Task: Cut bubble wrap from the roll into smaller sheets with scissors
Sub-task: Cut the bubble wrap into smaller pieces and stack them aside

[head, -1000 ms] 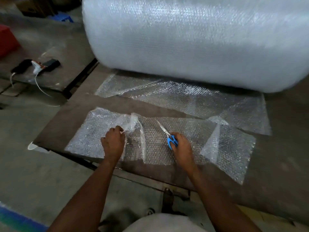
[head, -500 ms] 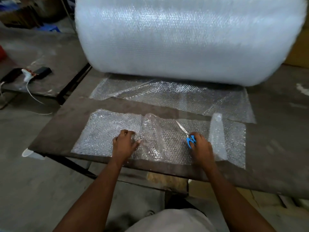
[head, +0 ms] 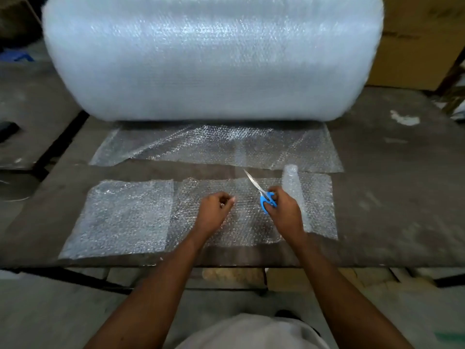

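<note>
Across the back of the dark counter (head: 377,197) lies the big bubble wrap roll (head: 211,56), on its side, with its loose end (head: 216,147) spread flat toward the person and ending in an uneven cut edge. Nearer the front edge lies a cut strip (head: 241,222) of bubble wrap, and a separate left sheet (head: 120,217) lies just beside it, their edges touching or overlapping. A narrow fold (head: 292,187) stands up near the strip's right end. The left hand (head: 214,210) rests on the strip with its fingers curled, and whether they pinch the wrap cannot be told. The right hand (head: 283,210) grips the blue-handled scissors (head: 261,195), whose blades are together and point up and left over the strip's far edge. Brown cardboard boxes (head: 415,41) stand behind the counter at the right.
</note>
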A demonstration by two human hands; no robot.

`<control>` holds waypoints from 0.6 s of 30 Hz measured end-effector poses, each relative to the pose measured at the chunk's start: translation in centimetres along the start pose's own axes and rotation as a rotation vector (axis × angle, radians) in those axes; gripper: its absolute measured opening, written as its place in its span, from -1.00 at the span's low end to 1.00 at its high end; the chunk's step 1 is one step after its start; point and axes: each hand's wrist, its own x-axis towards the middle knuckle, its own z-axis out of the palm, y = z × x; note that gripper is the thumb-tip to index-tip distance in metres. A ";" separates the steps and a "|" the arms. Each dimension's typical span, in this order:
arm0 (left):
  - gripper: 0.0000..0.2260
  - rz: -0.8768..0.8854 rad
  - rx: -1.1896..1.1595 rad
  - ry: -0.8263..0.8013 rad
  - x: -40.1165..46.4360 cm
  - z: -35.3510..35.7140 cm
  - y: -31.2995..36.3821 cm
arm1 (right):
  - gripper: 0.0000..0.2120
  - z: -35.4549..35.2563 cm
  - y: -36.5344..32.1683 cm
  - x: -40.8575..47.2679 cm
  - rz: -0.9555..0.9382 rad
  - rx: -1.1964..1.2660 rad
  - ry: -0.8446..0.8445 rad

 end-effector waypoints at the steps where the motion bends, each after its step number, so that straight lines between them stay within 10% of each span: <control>1: -0.76 -0.043 -0.115 -0.083 0.4 1.6 2.2 | -0.65 -0.3 0.1 -0.1 0.003 -0.004 0.002; 12: -0.80 -0.292 -0.566 -0.082 3.2 16.1 11.7 | -0.66 -7.0 5.6 0.7 0.046 -0.028 -0.063; 18: -0.79 0.027 -0.107 -0.096 3.6 21.7 16.3 | -0.59 -11.4 11.5 0.6 0.138 0.024 0.027</control>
